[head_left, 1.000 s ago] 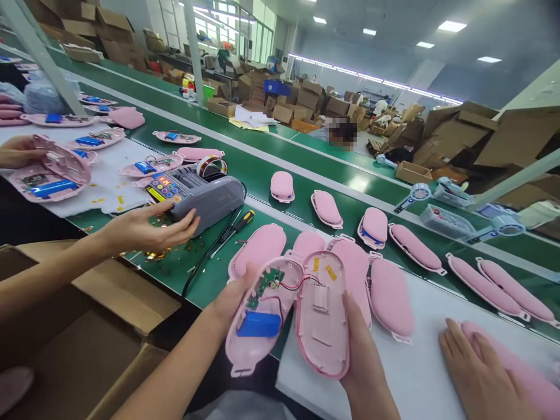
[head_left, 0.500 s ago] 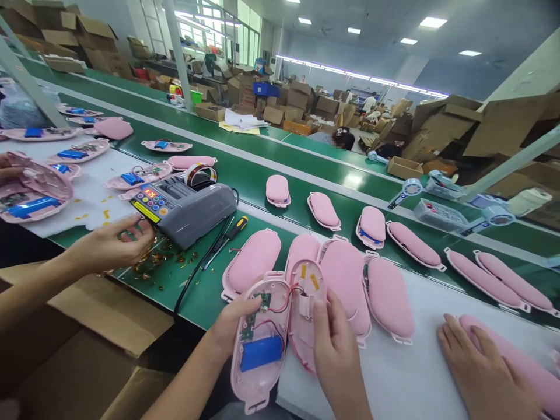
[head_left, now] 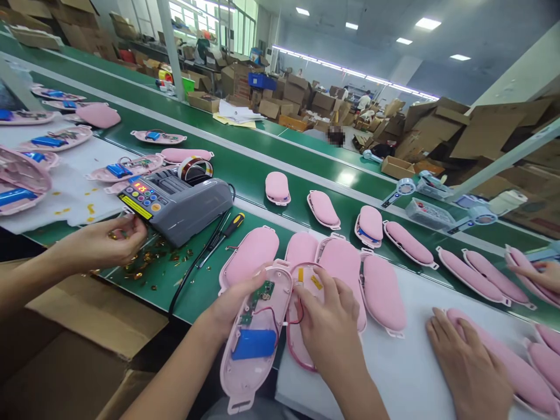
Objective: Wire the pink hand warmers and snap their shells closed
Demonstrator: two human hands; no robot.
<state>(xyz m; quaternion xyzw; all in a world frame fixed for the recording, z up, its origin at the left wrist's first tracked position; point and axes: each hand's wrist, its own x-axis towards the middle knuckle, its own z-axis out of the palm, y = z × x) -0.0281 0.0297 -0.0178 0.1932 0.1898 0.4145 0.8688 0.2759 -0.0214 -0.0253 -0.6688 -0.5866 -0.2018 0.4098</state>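
Note:
My left hand (head_left: 238, 297) grips an open pink casing half (head_left: 245, 373) by its upper left edge, thumb over the rim. Inside it lie a green circuit board (head_left: 262, 291) and a blue battery (head_left: 254, 344). Thin red and black wires (head_left: 298, 315) run from it to a second casing half (head_left: 297, 344), just to the right, with yellow tape strips (head_left: 315, 282) inside. My right hand (head_left: 330, 315) is over this second half, fingers closed together at the wire end; they hide what they pinch. Closed pink casings (head_left: 343, 265) lie right behind.
A grey tape dispenser (head_left: 188, 201) stands left, with tape scraps and a screwdriver (head_left: 234, 224) nearby. Another person's hand (head_left: 105, 239) is beside it. A hand (head_left: 470, 359) at right rests on a pink casing; another (head_left: 540, 274) touches one further back. Open cardboard box (head_left: 87, 350) lower left.
My right hand has shifted from the second half's right edge to its inside, its fingers now covering the white part there. Another person's hand has come into view at far right.

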